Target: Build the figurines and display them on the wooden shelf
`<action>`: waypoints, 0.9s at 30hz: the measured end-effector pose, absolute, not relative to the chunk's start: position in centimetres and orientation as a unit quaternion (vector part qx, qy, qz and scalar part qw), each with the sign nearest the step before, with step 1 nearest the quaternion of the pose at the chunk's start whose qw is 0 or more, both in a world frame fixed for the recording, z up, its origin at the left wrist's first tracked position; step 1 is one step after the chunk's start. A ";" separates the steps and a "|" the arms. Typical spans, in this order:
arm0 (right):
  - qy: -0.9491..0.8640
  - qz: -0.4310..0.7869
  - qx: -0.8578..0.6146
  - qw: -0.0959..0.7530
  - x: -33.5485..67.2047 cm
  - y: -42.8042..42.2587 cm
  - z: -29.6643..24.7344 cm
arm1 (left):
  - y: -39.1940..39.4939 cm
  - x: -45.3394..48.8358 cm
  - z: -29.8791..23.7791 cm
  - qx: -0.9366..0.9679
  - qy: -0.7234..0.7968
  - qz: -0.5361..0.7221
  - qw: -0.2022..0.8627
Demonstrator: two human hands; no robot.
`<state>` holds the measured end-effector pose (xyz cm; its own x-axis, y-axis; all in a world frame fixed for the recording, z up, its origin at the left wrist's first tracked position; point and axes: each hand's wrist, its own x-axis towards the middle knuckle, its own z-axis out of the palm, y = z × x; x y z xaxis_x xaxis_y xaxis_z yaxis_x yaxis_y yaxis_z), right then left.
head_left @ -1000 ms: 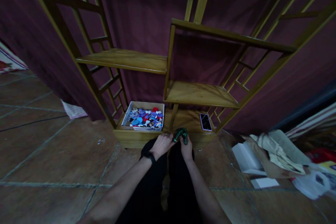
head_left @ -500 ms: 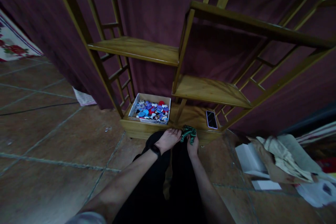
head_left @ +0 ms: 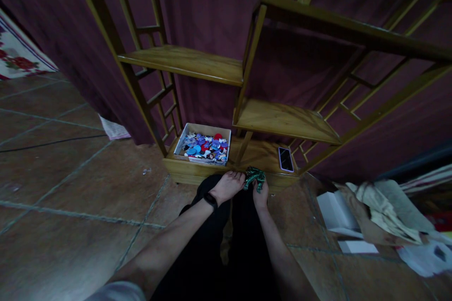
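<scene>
In the head view, my attention goes to the figure point(head_left: 254, 178), dark green with paler stripes, sitting between my two hands. It lies at 3 o'clock from the left hand point(head_left: 229, 185), just past its fingertips, and at 11 o'clock from the right hand point(head_left: 260, 194). I read the right as partly closed, thumb and fingers around the figure's right side. The left is half curled, its fingers at the figure's near left edge; from here I cannot tell whether they grip it or merely touch it. In my view, the figure overlaps the front edge of the ledge point(head_left: 266, 155). At 10 o'clock from it stands the box point(head_left: 210, 129), full of red, blue, purple and white pieces; at 2 o'clock, near it, the phone point(head_left: 286, 159) lies flat.
</scene>
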<state>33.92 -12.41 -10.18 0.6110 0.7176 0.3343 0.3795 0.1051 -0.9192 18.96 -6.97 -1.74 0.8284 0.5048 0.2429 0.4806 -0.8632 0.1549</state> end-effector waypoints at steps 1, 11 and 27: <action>-0.420 0.137 -0.656 0.612 33.9 -12.4 -10.2 | -6.9 18.9 -1.7 0.954 0.263 0.134 0.048; -0.376 0.159 -0.649 0.642 33.3 -11.5 -9.8 | -5.7 19.0 -1.1 0.918 0.356 0.090 0.149; -0.379 0.087 -0.688 0.613 33.0 -13.4 -7.8 | -5.7 19.9 -0.9 0.847 0.430 0.103 0.294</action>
<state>32.97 -13.40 -7.85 0.6970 0.6287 0.3449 0.4151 0.0385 -0.9090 19.94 -5.73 -0.86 0.6080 0.7901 -0.0780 0.6683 -0.4562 0.5875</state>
